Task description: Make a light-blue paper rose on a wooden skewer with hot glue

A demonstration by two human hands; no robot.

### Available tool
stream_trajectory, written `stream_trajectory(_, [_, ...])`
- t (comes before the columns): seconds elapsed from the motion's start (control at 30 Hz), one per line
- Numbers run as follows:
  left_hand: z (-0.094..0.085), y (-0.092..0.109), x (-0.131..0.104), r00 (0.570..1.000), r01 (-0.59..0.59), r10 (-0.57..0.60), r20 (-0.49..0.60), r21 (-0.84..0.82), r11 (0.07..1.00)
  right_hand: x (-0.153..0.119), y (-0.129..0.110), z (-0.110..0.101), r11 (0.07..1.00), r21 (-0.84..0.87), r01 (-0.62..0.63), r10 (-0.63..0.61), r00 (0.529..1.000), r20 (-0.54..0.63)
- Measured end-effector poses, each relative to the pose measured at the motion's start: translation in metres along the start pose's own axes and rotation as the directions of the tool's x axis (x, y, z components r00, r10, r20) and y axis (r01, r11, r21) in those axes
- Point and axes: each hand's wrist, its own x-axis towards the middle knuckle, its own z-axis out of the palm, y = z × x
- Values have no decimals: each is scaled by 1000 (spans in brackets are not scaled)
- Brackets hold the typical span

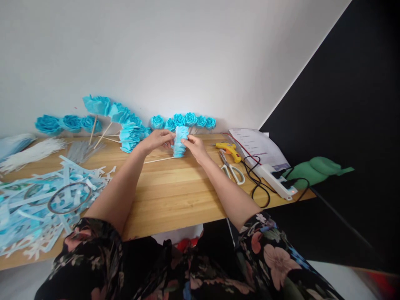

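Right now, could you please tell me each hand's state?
Left hand: curled at the left edge of the blue paper; grip unclear.
Right hand: holding the blue paper.

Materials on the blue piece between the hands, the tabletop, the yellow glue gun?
Blue piece: probably crepe paper, matte; thin, ruffled layers.
Tabletop: wood or wood-look laminate, faint sheen; grain lines show.
Glue gun: likely hard plastic, smooth; even yellow color, molded-looking body.
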Motion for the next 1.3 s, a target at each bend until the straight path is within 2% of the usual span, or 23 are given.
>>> stream_trajectory(0.1, [3,-1,0,999,-39,39,-2,66,997,-1,-1,1,1000,2,-18,18,1000,7])
stream_trajectory(0.2, [7,-2,2,995,-75,78,-59,50,996,-1,-3,0,1000,-3,-13,13,1000,24])
stream_trajectory(0.47, [6,-2,3,987,-63,60,-148,-13,998,-4,-8,0,999,-49,8,-6,999,42])
stream_trajectory(0.63, [5,-2,3,987,-70,65,-149,-27,997,-3,-6,1,998,-47,-48,51,995,80])
stream_trajectory(0.77, [6,-1,1,992,-69,67,-103,-16,997,-2,-4,0,997,-74,-24,27,999,35])
stream_trajectory(0.97, [5,-4,1,998,-48,49,-25,31,998,-2,-3,0,997,-80,-4,7,1000,29])
stream_trajectory(1.17, [5,-6,3,996,-68,70,-51,47,997,-1,-2,-1,995,-94,17,-14,999,32])
stream_trajectory(1.3, [5,-4,2,994,-48,43,-99,-41,998,0,-3,0,1000,-15,-14,14,1000,14])
